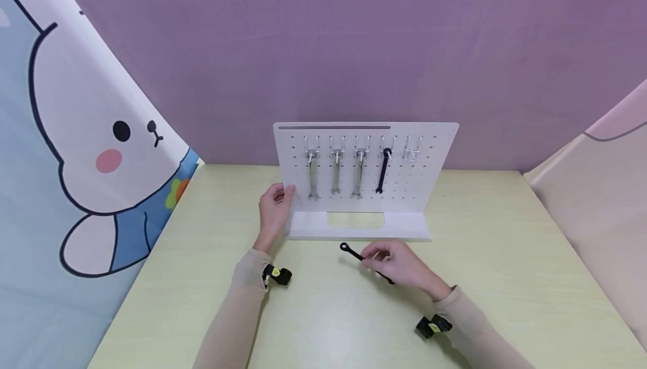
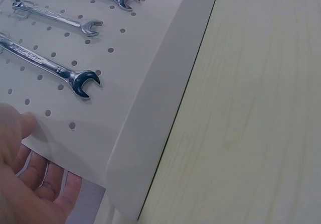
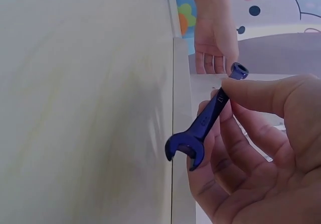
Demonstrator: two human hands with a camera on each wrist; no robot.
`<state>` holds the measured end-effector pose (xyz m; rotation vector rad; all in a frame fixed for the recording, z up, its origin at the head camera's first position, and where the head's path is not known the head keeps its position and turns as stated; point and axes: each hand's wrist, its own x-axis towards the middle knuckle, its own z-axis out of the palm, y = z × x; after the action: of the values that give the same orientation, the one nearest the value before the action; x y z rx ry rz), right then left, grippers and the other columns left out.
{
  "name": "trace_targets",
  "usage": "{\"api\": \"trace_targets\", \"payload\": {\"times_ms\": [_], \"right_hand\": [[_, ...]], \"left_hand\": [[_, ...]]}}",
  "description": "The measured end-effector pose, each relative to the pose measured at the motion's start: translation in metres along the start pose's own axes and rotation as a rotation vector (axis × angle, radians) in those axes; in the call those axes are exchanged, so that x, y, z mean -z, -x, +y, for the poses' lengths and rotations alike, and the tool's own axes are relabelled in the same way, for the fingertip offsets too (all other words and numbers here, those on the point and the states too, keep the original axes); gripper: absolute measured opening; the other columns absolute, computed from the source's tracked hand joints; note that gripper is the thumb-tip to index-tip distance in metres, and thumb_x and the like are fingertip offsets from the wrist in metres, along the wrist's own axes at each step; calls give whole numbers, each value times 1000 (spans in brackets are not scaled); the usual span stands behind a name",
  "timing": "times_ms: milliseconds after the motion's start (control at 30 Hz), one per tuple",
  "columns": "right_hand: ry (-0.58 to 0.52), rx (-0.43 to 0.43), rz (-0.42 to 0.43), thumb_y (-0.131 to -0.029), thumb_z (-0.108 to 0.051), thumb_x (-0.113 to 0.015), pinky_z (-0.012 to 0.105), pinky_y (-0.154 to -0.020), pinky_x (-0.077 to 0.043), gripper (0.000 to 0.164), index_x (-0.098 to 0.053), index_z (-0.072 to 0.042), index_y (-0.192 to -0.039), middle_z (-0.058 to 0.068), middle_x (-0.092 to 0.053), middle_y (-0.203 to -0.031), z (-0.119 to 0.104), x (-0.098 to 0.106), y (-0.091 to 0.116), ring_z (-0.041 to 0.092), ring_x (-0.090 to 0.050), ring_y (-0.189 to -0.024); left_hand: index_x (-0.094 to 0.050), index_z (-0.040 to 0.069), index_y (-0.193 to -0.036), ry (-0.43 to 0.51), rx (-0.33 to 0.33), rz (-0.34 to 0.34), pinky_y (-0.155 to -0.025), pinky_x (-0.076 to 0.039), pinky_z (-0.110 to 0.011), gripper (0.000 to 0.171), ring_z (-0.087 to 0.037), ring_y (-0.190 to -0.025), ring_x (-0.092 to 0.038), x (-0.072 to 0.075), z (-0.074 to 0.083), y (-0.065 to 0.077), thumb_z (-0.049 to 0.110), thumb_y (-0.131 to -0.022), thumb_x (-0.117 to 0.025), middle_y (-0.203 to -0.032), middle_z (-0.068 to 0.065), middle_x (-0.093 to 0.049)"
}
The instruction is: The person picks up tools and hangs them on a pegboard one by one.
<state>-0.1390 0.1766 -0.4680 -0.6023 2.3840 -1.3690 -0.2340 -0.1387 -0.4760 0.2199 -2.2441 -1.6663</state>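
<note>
In the head view a white pegboard stand (image 1: 354, 224) is upright on the table. My left hand (image 1: 274, 206) holds its left edge; the left wrist view has the thumb (image 2: 28, 123) on the front face and the other fingers (image 2: 50, 181) behind. My right hand (image 1: 399, 262) pinches a black combination wrench (image 1: 352, 251) just in front of the stand's base. In the right wrist view the wrench's open end (image 3: 185, 146) points away from the palm. A similar black wrench (image 1: 383, 172) and several silver wrenches, one at the far left (image 1: 313, 177), hang from the board's hooks.
At the right end of the row, a metal hook (image 1: 411, 153) carries no wrench. The pale wooden table (image 1: 485, 234) extends around the stand. A purple cloth (image 1: 323, 49) hangs behind, and a rabbit-print cloth (image 1: 91, 133) hangs at the left.
</note>
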Motion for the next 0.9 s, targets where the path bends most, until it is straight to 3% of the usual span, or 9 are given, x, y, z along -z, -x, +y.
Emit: {"api": "trace_targets", "payload": {"times_ms": [333,600,900], "right_hand": [[5,13,36,-100,-19,-74,26,-61,-56,20,-78,-4,-112,11,-79,-101,-2,8,-1,27,-73,-88],[9,17,105,-99,-19,-75,25,-66,-56,21,-78,-3,-112,8,-79,-105,-4,19,-2,16,-72,-86],[21,8,149,-99,-19,-76,24,-69,-54,20,-79,-4,-112,8,-80,-104,-5,28,-2,13,-70,-86]], "left_hand": [[-73,-1,-118,6,8,-7,-92,-54,-32,31,-31,-105,-69,0,0,0,27,-106,-67,-113,-21,-74],[-72,-1,-119,7,9,-9,-93,-54,-33,32,-32,-107,-69,0,0,1,28,-107,-67,-114,-22,-74],[-73,0,-119,15,23,-13,-91,-53,-30,32,-31,-106,-69,0,0,0,28,-107,-67,-114,-21,-74]]}}
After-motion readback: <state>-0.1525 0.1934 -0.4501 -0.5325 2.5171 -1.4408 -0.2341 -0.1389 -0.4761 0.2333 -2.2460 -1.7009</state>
